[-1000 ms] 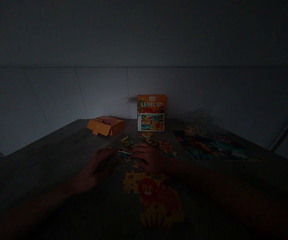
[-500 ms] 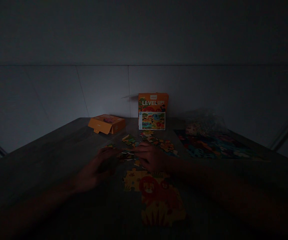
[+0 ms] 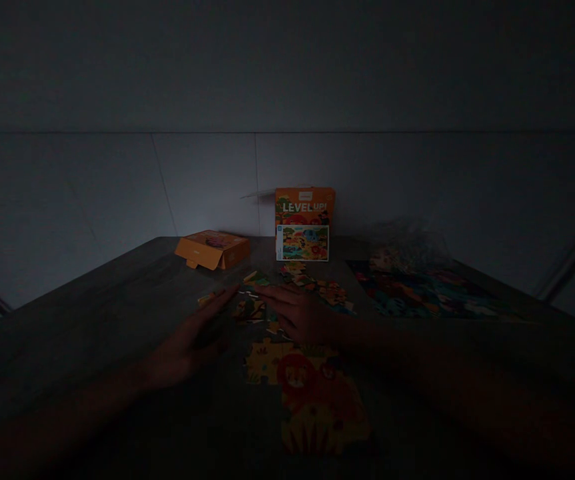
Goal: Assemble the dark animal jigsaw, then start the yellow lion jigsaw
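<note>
**Lost in the dark**

The dim light blurs most detail. The right hand (image 3: 301, 315) covers some loose puzzle pieces (image 3: 317, 288); whether either hand grips one cannot be told. The left hand (image 3: 190, 337) is a dim shape. Both forearms leave the bottom edge.

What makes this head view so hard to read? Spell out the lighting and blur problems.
Head view: badly underexposed, with heavy darkening toward the edges; the left hand and right hand are dim silhouettes, so their grip cannot be judged; only the upright puzzle box and the assembled lion section keep readable colour; the loose puzzle pieces look soft and grainy.
</note>
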The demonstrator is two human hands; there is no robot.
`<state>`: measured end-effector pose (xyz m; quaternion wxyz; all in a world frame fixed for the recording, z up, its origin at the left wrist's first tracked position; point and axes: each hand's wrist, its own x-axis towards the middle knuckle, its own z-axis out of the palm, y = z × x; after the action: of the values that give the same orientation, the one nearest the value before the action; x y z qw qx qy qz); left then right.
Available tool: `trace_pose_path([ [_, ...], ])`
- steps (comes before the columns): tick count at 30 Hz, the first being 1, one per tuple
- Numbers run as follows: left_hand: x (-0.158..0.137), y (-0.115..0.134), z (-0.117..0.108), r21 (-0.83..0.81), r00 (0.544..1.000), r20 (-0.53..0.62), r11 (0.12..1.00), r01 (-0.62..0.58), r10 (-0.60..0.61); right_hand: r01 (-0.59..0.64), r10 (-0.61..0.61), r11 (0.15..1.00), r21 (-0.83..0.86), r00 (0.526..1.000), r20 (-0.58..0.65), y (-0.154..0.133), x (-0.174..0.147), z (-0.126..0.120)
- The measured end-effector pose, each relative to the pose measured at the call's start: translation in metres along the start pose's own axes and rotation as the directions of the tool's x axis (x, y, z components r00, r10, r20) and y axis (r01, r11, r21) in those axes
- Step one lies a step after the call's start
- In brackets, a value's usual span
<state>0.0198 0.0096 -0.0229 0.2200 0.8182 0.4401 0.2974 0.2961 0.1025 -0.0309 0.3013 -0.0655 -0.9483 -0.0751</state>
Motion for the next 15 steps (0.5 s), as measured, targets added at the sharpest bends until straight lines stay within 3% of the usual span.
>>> trace_pose_path([
  [6,0.0025,0.0078,-0.0006,-0.038,0.997,0.075,0.999,0.010,-0.007,0.100,-0.098,0.994,-0.050,0.994,0.041,-0.0012,0.0016,-0.0006],
  [11,0.0052,0.0080,0.0004,0.050,0.990,0.066,0.991,0.124,-0.127,0.191,-0.187,0.976,-0.108,0.981,0.041,-0.0034,0.0024,-0.0022],
  [13,0.0067,0.0075,0.0001,0.078,0.982,-0.001,0.979,0.188,-0.189,0.095,-0.097,0.984,-0.148,0.995,-0.008,-0.0023,0.0014,-0.0009],
  [15,0.0081,0.0054,-0.0013,0.102,0.964,-0.096,0.961,0.256,-0.246,-0.170,0.152,0.961,-0.216,0.984,-0.098,0.0011,0.0000,0.0015],
])
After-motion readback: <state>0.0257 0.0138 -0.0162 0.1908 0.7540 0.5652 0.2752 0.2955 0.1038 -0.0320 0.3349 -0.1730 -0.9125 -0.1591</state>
